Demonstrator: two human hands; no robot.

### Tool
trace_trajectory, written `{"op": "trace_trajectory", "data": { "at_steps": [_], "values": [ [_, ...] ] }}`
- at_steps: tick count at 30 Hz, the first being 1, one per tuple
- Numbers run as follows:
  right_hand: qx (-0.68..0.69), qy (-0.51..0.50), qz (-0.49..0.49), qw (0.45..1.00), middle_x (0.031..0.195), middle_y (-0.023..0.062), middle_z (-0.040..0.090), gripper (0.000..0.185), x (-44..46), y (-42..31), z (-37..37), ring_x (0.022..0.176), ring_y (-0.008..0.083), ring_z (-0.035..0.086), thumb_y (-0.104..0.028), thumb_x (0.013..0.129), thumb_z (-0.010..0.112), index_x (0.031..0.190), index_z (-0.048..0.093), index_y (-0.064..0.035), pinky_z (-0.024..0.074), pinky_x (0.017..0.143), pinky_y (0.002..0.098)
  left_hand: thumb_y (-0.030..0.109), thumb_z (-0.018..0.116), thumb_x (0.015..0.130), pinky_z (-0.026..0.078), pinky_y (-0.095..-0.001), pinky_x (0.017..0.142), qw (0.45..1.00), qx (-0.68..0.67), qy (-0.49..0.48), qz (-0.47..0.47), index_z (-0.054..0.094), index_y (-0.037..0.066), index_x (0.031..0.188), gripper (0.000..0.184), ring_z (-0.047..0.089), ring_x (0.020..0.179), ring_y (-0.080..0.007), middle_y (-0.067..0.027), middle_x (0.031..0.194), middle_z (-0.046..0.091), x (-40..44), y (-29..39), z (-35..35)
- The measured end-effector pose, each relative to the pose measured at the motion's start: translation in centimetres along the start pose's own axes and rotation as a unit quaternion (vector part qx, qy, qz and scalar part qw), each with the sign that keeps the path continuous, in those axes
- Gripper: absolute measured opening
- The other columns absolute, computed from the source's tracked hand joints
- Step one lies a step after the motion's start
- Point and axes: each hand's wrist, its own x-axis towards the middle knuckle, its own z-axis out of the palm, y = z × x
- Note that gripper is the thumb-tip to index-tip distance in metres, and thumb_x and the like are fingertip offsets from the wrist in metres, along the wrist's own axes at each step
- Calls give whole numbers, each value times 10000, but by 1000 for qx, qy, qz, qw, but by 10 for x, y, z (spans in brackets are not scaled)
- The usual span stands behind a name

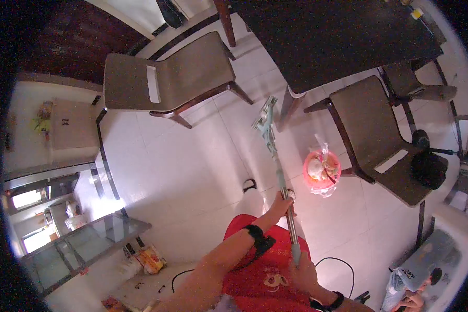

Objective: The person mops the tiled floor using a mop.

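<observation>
My left hand (281, 206), with a dark watch on its wrist, is wrapped round the metal handle of a mop (291, 222). Lower down, my right hand (303, 274) closes on the grey-green grip at the handle's near end; a black band circles that wrist. The handle runs away from me to a pale green mop head (265, 117), tilted over the floor near a table leg. Whether the head touches the floor, I cannot tell. To the right of the handle stands a pink bin (306, 171) lined with a clear bag and holding rubbish.
A brown chair (192, 67) stands far left, and another chair (366, 122) is right, with a black item (429, 174) on it. Between them is a dark table (343, 47). A glass-topped table (88, 242) is at lower left. A black cable (343, 261) curves near me.
</observation>
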Motion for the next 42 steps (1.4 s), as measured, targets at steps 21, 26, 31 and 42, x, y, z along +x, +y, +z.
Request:
{"op": "trace_trajectory", "data": {
  "at_steps": [21, 26, 31, 42],
  "values": [
    [860, -237, 77, 446, 626, 12, 423, 271, 292, -191, 99, 479, 82, 383, -304, 860, 488, 814, 494, -37, 352, 433, 197, 215, 589, 753, 447, -365, 582, 834, 532, -100, 105, 488, 23, 1003, 331, 526, 540, -194, -69, 684, 544, 248, 212, -161],
    [837, -191, 94, 503, 567, -5, 403, 392, 277, -201, 129, 441, 73, 365, -431, 873, 420, 772, 486, -58, 336, 411, 197, 151, 550, 718, 394, -459, 815, 454, 827, -222, 246, 556, 42, 771, 121, 596, 608, -295, -108, 706, 588, 242, 186, -183],
    [790, -159, 177, 565, 497, -25, 366, 410, 208, -172, 157, 386, 81, 347, -465, 880, 371, 716, 455, -99, 301, 350, 209, 183, 578, 677, 343, -578, 794, 481, 792, -198, 320, 534, 36, 689, 154, 594, 657, -381, -184, 627, 554, 187, 92, -203],
    [729, -164, 197, 635, 441, -16, 360, 431, 176, -168, 152, 345, 107, 342, -499, 874, 350, 676, 450, -129, 279, 318, 242, 160, 574, 674, 324, -553, 745, 520, 757, -195, 345, 508, 27, 676, 149, 569, 568, -316, -150, 560, 511, 184, 59, -211]
  ]
}}
